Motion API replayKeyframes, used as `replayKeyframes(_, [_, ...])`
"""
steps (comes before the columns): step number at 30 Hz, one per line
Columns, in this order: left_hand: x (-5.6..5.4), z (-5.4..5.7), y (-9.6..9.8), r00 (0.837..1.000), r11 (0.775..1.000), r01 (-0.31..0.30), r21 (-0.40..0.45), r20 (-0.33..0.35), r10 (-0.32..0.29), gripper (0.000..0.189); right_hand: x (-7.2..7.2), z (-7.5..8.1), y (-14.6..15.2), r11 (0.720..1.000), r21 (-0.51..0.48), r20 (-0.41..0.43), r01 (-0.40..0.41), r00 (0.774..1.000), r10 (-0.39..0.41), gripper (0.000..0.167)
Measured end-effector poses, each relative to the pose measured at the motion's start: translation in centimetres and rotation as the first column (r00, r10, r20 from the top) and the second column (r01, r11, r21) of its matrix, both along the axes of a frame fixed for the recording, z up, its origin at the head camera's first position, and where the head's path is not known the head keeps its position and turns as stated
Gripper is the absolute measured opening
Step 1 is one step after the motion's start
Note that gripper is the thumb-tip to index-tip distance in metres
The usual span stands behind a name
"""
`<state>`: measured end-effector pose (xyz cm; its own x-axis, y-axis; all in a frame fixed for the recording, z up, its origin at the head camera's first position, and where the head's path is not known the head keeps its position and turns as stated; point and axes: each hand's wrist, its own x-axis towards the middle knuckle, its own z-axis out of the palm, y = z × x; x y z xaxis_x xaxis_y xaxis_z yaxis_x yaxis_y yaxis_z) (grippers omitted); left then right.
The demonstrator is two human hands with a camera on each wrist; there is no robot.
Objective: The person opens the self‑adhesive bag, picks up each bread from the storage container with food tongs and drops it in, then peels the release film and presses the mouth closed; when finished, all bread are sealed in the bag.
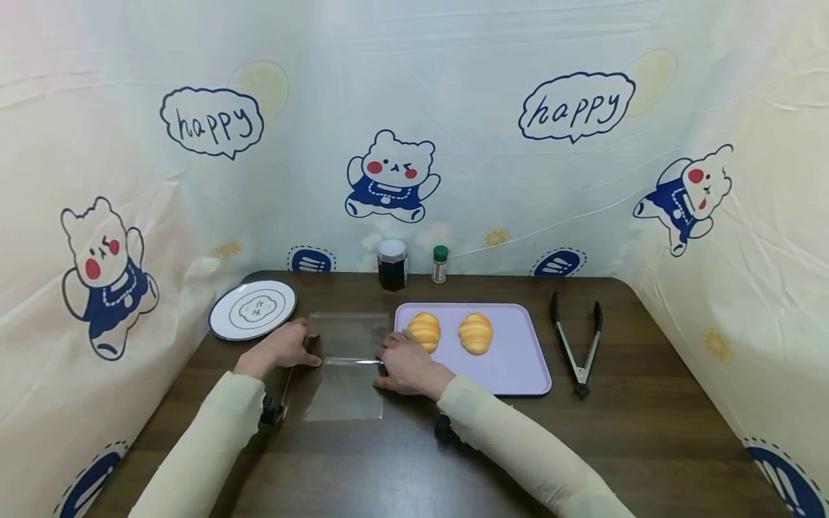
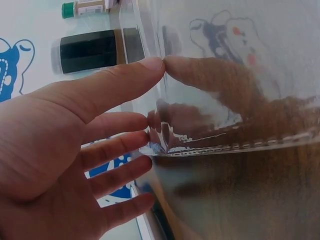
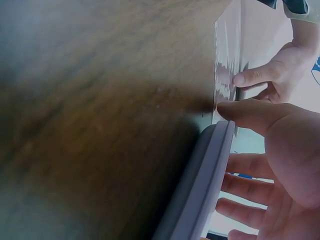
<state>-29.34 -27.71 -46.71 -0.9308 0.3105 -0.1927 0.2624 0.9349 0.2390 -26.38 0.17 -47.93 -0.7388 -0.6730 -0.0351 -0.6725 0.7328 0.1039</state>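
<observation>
A clear plastic bag (image 1: 346,394) lies flat on the dark wooden table, with a shiny crease running across its middle. At its left edge is my left hand (image 1: 287,347); in the left wrist view the thumb tip presses on the plastic and the fairly straight fingers reach its side. My right hand (image 1: 409,363) is on the bag's right edge, close to the lilac tray (image 1: 505,374). In the right wrist view, the right thumb (image 3: 250,114) touches the film while the other fingers extend over the tray's rim. Two croissant-shaped breads (image 1: 424,331) sit on the tray.
A white plate (image 1: 229,316) with a dark rim stands at the left, beyond my left hand. Black-tipped tongs (image 1: 576,352) lie spread right of the tray. A dark jar (image 1: 392,266) and a green-capped bottle (image 1: 440,265) stand at the back edge, before a printed curtain.
</observation>
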Motion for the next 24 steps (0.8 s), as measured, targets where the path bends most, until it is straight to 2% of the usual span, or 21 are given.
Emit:
replayKeyframes(6, [0.0,-0.1,0.0,1.0,1.0,0.008,0.012,-0.024,-0.007,0.056,0.0,-0.1,-0.1,1.0,-0.014,-0.004,0.004,1.0,-0.004,0.048])
replayKeyframes(13, [-0.1,-0.2,0.0,0.999,1.0,0.009,0.014,-0.049,-0.008,0.041,-0.1,-0.3,0.0,0.996,-0.087,-0.057,-0.03,0.998,0.025,0.02])
replayKeyframes(19, [-0.2,-0.3,0.0,0.993,0.998,0.054,0.011,-0.104,-0.053,0.026,-0.1,0.1,0.3,0.989,-0.144,0.021,-0.022,0.999,0.025,0.032])
replayKeyframes(24, [-0.2,-0.3,-0.1,0.99,0.999,0.045,0.016,-0.135,-0.043,0.022,-0.2,1.1,0.9,0.977,-0.213,0.07,-0.001,0.997,0.016,0.037])
